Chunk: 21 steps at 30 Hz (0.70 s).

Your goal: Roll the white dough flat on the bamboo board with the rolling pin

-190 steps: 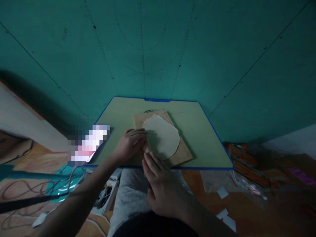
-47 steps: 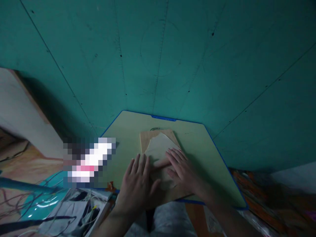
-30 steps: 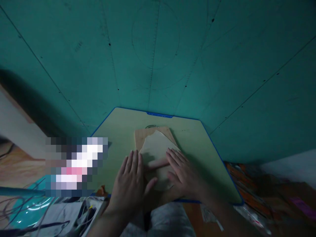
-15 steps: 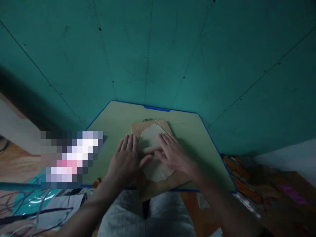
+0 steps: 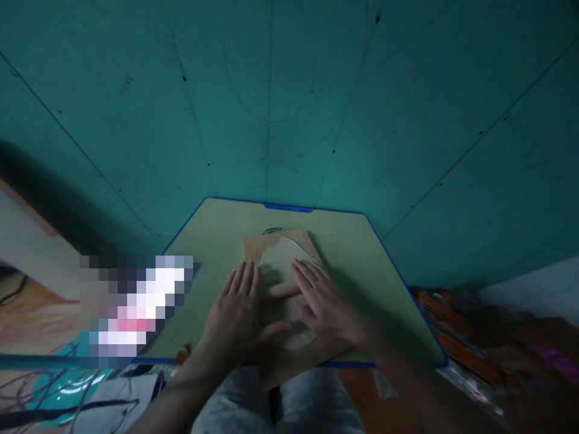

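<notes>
A pale, irregular sheet [image 5: 283, 256] lies on a larger piece of brown paper or card [image 5: 253, 247] on the small table. My left hand [image 5: 233, 307] rests palm down at the brown piece's left side, fingers stretched forward and thumb pointing inward. On the pale sheet's right half my right hand [image 5: 323, 301] lies flat, its fingers angled up and left. Between the hands runs a narrow brownish strip [image 5: 281, 293] across the pale sheet; what it is I cannot make out. My palms hide part of both layers.
The light tabletop [image 5: 217, 232] has a blue rim and stands against a green wall [image 5: 289, 120]. A phone-like object [image 5: 149, 301], pixelated, is at the table's left edge. Cables [image 5: 58, 401] lie low at left. Cardboard boxes [image 5: 520, 343] are at right.
The table sits slightly lower in view. My hands have shifted a little on the sheets, with the left thumb nearer the body and the brownish strip between them more visible.
</notes>
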{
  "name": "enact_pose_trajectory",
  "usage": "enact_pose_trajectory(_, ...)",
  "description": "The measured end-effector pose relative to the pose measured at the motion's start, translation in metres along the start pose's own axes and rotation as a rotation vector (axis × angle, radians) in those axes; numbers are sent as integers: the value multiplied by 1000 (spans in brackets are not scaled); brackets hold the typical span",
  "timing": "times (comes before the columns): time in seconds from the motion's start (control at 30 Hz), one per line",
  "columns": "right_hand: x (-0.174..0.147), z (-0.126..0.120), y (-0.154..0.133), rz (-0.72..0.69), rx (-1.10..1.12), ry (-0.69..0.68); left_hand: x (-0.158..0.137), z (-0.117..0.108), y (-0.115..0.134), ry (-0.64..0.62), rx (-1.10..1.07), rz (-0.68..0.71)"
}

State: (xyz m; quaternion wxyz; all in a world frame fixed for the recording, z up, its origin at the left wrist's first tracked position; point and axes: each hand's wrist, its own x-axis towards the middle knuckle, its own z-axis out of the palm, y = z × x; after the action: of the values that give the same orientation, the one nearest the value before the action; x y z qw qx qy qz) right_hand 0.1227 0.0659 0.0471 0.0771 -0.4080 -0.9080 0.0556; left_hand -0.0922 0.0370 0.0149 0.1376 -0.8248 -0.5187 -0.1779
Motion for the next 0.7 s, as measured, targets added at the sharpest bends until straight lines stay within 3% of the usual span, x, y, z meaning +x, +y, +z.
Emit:
enact_pose_trajectory(0.17, -4, 3, 0, 89, -5, 8, 1, 2, 2, -27, 41, -87)
enact_pose_trajectory(0.3, -6, 9, 0, -3, -15, 52, 0, 3, 3, 40, -6, -25)
enact_pose_trajectory(0.4, 2, 8, 0, 77, -21, 44, 2, 4, 3, -10, 12, -69)
enact_pose_trajectory(0.5, -7, 6, -1, 32, 1, 48, -9, 2, 11, 16, -4, -33)
enact_pose_trajectory(0.6, -36, 8, -7, -18, 14, 98, -30, -9, 27, 74, -59, 72)
enact_pose_trajectory(0.7, -55, 11, -15, 24, -16, 161, -48, -35, 36, 50, -153, 111)
